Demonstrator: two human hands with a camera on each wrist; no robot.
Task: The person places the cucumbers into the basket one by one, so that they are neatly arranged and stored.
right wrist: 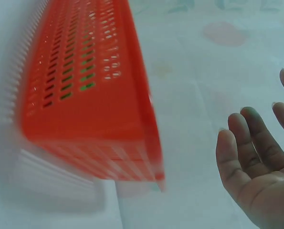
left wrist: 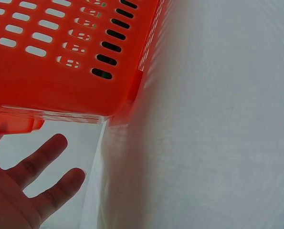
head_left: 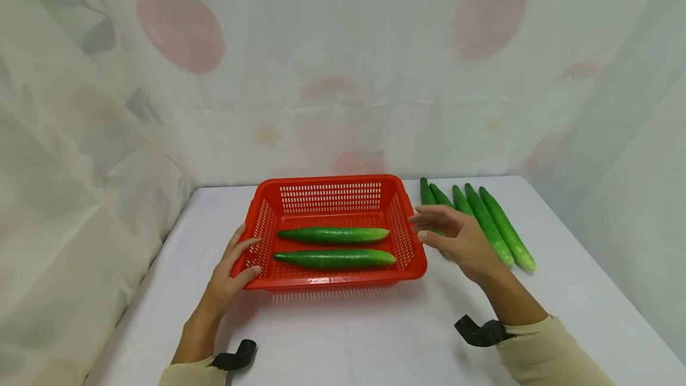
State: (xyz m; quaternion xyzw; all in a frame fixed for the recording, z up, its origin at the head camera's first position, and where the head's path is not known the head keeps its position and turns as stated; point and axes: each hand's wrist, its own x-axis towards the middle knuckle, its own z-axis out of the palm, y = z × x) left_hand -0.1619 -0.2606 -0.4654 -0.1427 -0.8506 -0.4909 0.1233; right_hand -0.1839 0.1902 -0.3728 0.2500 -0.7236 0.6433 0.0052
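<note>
In the head view, a red plastic basket with slotted walls stands on the table. Two green cucumbers, a rear one and a front one, lie crosswise inside it. My left hand is at the basket's left rim, thumb and a finger reaching over the edge. The left wrist view shows other fingers straight and spread outside the basket. Beside the right rim, my right hand has loosely bent fingers and holds nothing; the right wrist view shows a gap between these fingers and the basket wall.
Several more cucumbers lie side by side on the white table, to the right of the basket and partly behind my right hand. A pale printed curtain hangs behind the table and along its left side.
</note>
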